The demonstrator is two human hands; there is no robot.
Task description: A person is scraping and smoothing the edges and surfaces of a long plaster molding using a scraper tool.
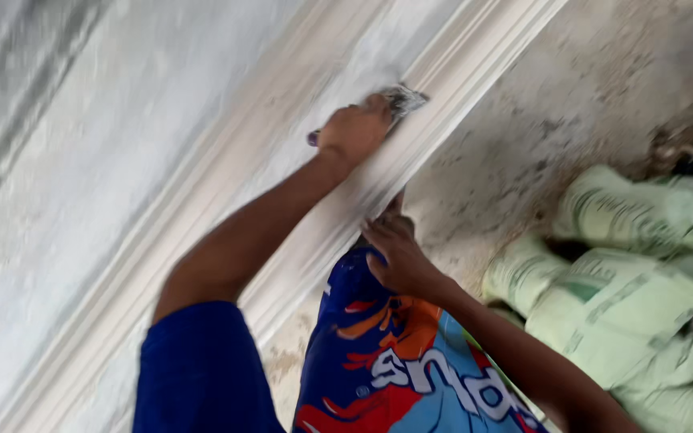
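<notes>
While my left hand (354,130) gripped a grey plaster-caked scraper (401,99) against the white ridged plaster moulding (298,240), my right hand (399,256) rested just below that moulding. Whether its fingers held anything, I couldn't tell.

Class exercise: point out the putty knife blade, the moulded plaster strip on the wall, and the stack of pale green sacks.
putty knife blade (404,99), head view, on the grey blade.
moulded plaster strip (475,48), head view, on its ridged face.
pale green sacks (627,313), head view, on the large middle sack.
</notes>
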